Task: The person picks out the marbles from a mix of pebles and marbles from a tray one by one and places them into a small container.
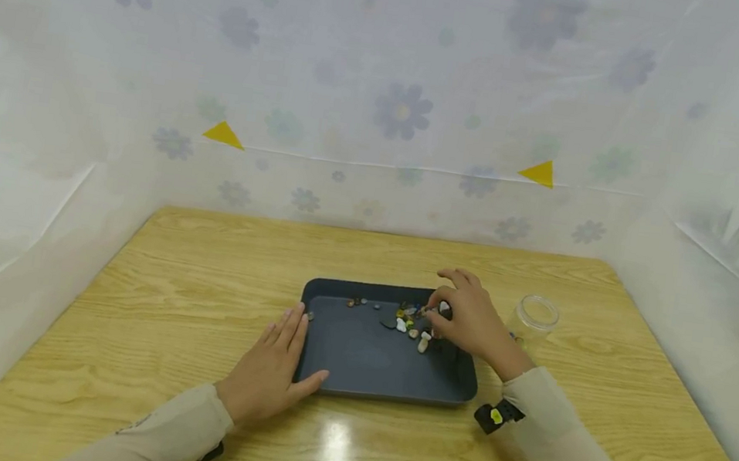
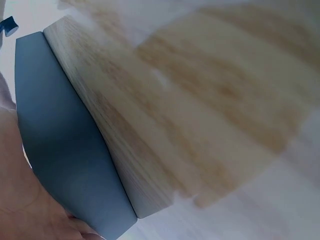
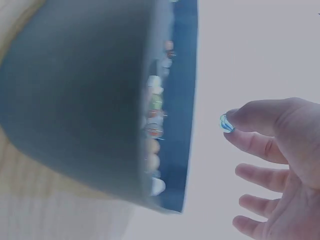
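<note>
Wooden worktop (image 1: 192, 301) inside floral plastic sheeting, dark tray (image 1: 380, 364) at centre, clear jar (image 1: 535, 318) just right of it. Left hand (image 1: 275, 362) flat, fingers straight, pressing tray's left rim; right hand (image 1: 466, 321) over far-right pebble cluster (image 1: 413, 326), thumb and forefinger pinching one small blue-glassy pebble (image 3: 226, 123). Judged light, hard, smooth, likely slippery: best gripped fingertip-to-fingertip across the widest part.

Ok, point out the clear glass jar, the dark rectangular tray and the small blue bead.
clear glass jar (image 1: 536, 315), head view, rim.
dark rectangular tray (image 1: 386, 369), head view, bare floor.
small blue bead (image 3: 225, 123), right wrist view, centre.
</note>
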Available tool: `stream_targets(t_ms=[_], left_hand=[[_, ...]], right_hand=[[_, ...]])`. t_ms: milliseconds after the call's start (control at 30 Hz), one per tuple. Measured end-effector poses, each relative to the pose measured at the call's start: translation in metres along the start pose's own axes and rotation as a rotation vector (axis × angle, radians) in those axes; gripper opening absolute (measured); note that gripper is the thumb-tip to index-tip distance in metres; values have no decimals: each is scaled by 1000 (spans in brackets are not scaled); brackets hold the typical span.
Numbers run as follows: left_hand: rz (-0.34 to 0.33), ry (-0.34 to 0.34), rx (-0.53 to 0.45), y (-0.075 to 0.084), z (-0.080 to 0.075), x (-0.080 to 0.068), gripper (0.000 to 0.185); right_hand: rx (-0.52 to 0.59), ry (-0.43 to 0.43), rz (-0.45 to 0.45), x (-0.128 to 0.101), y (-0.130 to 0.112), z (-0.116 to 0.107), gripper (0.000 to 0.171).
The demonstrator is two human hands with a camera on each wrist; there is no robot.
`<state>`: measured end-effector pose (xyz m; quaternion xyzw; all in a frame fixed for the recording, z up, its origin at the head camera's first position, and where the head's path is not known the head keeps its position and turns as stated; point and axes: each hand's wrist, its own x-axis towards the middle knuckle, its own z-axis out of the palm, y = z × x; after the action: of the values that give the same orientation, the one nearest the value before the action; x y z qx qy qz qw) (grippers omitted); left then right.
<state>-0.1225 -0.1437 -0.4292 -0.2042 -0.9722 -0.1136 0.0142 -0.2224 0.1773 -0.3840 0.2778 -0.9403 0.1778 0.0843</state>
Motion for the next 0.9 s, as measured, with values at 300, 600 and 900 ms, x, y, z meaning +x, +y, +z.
stream_targets(t_ms=[300,600,900], left_hand=[[4,6,-3,-1,1,0,91],[-4,1,-5,0,0,0,90],[-1,10,-2,0,0,0,91]], right_hand=[[60,87,-10,-14,-1,-38,8],[77,208,72,-40,7,-74,11],[60,286,199,-71,34,-84,15]])
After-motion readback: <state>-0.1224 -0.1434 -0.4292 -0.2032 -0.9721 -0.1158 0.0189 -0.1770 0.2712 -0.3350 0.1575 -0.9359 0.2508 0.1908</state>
